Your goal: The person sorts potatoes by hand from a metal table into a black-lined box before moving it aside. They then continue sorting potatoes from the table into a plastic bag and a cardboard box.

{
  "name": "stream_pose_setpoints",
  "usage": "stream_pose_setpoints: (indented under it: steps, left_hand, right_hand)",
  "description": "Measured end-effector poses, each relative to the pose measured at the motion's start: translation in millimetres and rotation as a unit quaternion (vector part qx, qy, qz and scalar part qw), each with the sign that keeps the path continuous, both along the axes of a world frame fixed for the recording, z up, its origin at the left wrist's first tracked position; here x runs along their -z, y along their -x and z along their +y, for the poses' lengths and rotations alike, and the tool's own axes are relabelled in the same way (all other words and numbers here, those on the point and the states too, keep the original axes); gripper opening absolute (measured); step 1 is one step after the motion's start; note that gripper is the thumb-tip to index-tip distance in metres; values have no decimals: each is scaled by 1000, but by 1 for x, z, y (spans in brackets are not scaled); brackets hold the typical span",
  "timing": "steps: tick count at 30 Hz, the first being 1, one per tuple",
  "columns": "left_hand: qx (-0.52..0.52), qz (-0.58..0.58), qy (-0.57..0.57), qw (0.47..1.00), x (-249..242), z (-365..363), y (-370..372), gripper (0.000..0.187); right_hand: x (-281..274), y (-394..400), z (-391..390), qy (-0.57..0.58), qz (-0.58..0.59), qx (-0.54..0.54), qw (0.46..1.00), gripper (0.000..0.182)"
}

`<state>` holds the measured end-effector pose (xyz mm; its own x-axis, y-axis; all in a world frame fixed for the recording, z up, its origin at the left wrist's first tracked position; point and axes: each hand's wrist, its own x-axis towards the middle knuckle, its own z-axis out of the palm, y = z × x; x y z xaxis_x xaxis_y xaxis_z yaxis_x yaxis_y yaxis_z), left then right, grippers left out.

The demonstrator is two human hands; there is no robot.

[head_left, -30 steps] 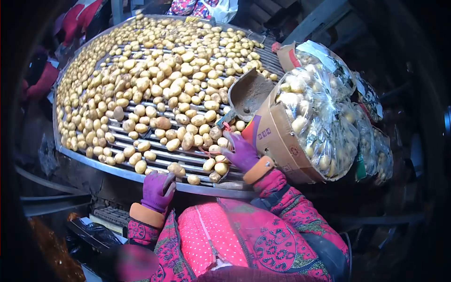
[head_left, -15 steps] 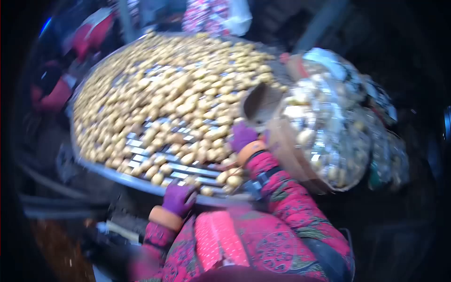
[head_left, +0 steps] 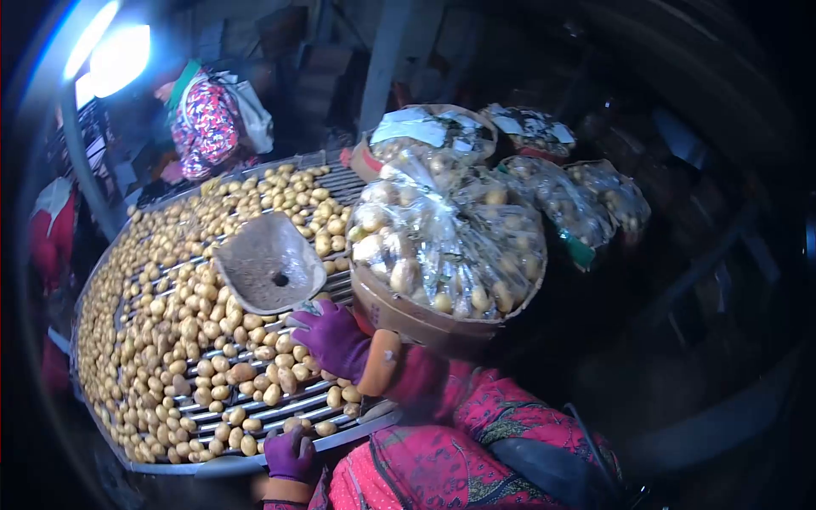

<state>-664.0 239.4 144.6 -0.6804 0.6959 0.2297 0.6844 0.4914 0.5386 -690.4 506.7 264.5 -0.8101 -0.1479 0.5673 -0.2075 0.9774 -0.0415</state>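
Note:
My right hand [head_left: 330, 338], in a purple glove with an orange cuff, is closed at the near edge of a shallow, worn scoop [head_left: 263, 255]. The scoop is tilted above the potatoes [head_left: 200, 310] and has a dark spot inside; its grip is hidden by my fingers. Down at the near rim of the slatted metal table [head_left: 234, 465], my left hand [head_left: 289, 455], gloved the same way, has its fingers curled over the edge. Potatoes lie thickly around both hands, with bare rollers showing between some of them.
Right of my right arm stands a round cardboard-sided container [head_left: 416, 319] heaped with potatoes under clear plastic. More plastic-wrapped potato packs [head_left: 561, 204] sit behind it. Across the table is a person in a patterned jacket [head_left: 208, 123]; a bright lamp [head_left: 119, 61] shines at upper left.
The view has swung to the right and cleared of blur. My right hand and the scoop have moved left, away from the container and over the potatoes. My left hand stays at the rim.

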Motion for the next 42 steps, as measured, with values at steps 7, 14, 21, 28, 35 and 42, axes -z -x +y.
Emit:
stream_pose_setpoints:
  steps: [7,14,21,28,35,42]
  left_hand:
    - [23,12,-37,999,1,-3,0,17]
    - [32,31,-41,998,13,-12,4,26]
    - [24,25,-19,999,4,-19,3,31]
    - [25,14,5,1000,0,-22,2,30]
    - [-23,-298,-163,940,-4,-32,16,26]
    - [-244,91,25,965,24,-55,187,39]
  right_hand:
    - [-142,-97,65,-115,103,87,984,27]
    - [-165,-119,210,-88,-7,283,955,28]
    - [-137,-132,249,-124,-86,315,937,47]
    - [-165,-104,68,-182,195,96,959,34]
    - [56,19,-26,3,-290,-153,945,47]
    - [117,56,-70,-55,-339,-124,931,58]
